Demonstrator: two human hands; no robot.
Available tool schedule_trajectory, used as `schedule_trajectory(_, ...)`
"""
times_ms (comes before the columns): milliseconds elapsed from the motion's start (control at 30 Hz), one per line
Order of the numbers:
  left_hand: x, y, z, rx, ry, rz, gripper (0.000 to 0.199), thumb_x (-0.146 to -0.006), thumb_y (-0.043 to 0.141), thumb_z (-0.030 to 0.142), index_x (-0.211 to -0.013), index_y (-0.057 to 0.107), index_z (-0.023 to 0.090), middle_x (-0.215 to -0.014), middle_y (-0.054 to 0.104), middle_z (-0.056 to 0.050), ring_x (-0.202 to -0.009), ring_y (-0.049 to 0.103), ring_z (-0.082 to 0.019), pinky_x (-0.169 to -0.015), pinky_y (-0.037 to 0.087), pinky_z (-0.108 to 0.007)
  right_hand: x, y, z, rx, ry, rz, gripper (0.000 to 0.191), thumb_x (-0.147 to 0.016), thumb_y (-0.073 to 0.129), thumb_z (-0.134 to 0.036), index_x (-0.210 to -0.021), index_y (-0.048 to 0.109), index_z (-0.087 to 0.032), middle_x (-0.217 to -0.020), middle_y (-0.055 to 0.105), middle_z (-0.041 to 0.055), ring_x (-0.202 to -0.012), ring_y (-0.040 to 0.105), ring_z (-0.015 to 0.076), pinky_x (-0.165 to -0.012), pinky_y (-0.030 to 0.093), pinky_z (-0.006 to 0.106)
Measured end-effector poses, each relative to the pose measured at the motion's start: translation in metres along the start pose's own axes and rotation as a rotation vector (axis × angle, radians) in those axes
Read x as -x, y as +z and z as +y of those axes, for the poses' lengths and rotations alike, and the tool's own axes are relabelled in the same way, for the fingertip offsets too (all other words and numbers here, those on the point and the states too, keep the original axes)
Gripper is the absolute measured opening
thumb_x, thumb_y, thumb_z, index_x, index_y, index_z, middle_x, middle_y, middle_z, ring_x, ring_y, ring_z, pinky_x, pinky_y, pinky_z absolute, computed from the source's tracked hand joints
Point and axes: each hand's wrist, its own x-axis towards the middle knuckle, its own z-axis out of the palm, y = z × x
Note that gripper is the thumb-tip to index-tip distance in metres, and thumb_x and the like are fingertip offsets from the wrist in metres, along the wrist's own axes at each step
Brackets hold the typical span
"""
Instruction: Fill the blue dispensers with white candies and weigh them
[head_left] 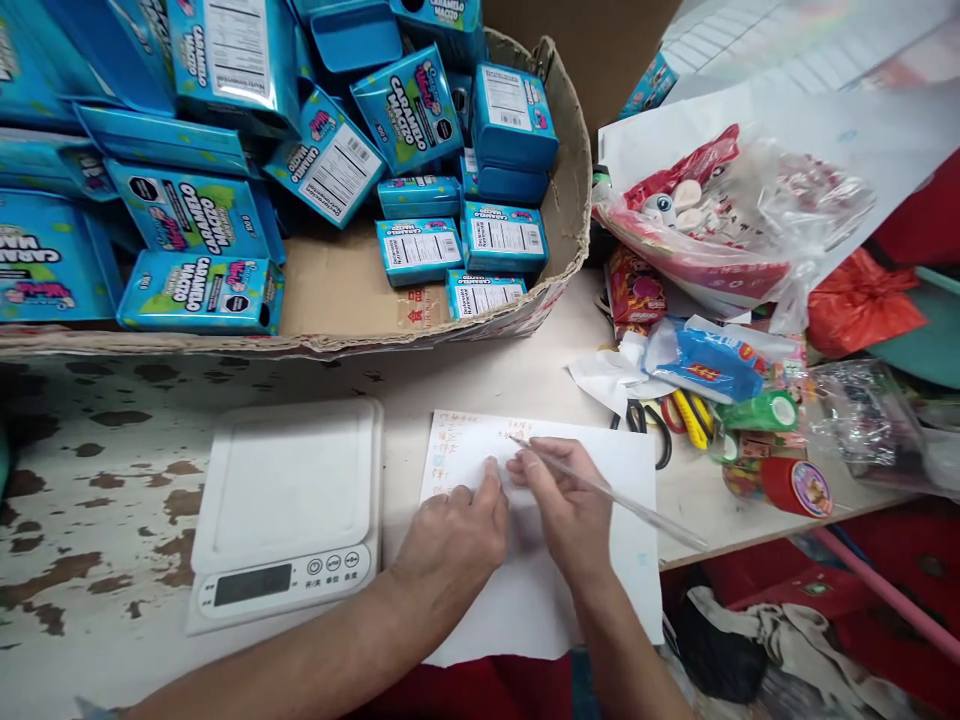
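I pinch the clear pen (649, 513) near its tip with my right hand (574, 505), likely for control; my left hand (459, 528), loosely open, seemingly steadies the handwritten sheet (525, 612).

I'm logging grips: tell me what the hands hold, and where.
Right hand: a thin pen, held near its writing tip. Left hand: nothing, resting on the paper.

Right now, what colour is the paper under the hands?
The paper is white, with orange-red writing towards its top, as the head view shows.
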Motion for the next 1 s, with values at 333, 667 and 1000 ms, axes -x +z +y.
schedule_trajectory(333, -0.001, -0.002, -0.003, 0.030, -0.033, -0.005, 0.031, -0.086, 0.048, 0.009, -0.113, 0.066, 0.013, -0.130, 0.057, -0.019, -0.064, 0.064, -0.016, -0.049, 0.054, -0.027, -0.005, 0.012, 0.025, 0.256, -0.194, 0.136, 0.011, -0.083, 0.062, -0.029, -0.087, 0.059, -0.019, -0.068, 0.067, -0.0015, -0.056, 0.066, 0.0145, -0.056, 0.055, 0.028)
schedule_trajectory(667, 0.001, -0.004, -0.003, 0.028, -0.073, 0.096, 0.034, -0.078, 0.051, 0.001, -0.104, 0.070, 0.013, -0.125, 0.062, -0.015, -0.058, 0.063, -0.015, -0.047, 0.054, -0.027, -0.004, 0.014, 0.026, 0.259, -0.227, 0.149, 0.009, -0.083, 0.063, -0.028, -0.085, 0.060, -0.019, -0.069, 0.069, -0.0009, -0.057, 0.067, 0.0143, -0.056, 0.056, 0.027)
schedule_trajectory(1000, 0.002, -0.005, -0.003, 0.019, -0.080, 0.112, 0.033, -0.076, 0.054, 0.002, -0.104, 0.069, 0.012, -0.122, 0.062, -0.018, -0.058, 0.062, -0.015, -0.047, 0.053, -0.027, -0.006, 0.015, 0.019, 0.342, -0.312, 0.089, 0.011, -0.085, 0.061, -0.027, -0.077, 0.061, -0.020, -0.060, 0.063, -0.0038, -0.045, 0.058, 0.0101, -0.046, 0.048, 0.023)
